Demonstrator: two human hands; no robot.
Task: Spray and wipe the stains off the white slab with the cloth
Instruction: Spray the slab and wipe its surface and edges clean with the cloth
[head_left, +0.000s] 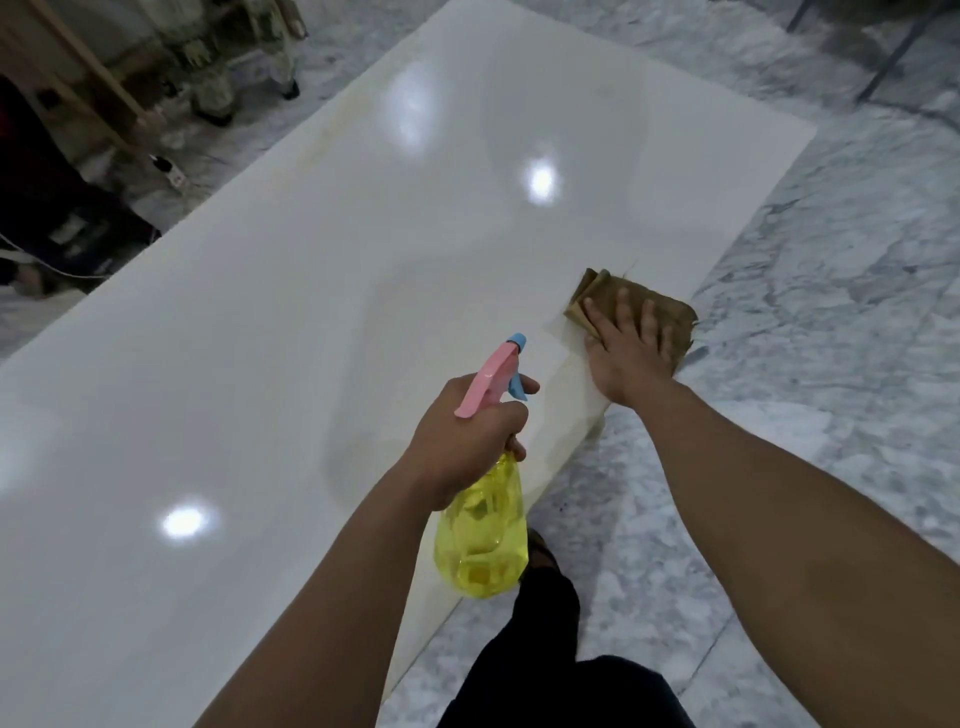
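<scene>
Brown folded cloth (636, 306) under flat right hand (626, 353) on glossy white slab (311, 312)

The room was dim and my view soft all over. Overhead lights left three glare spots on the glossy slab (322, 270). My shadow fell pale across its middle. The floor (831, 312) bent at the edges, and the far left corner was dark and blurred.

- Left hand (470, 441) curled tight in a grip, index finger extended forward, forearm reaching ahead.
- Right hand (626, 345) flat, palm down, fingers spread, arm outstretched.
</scene>
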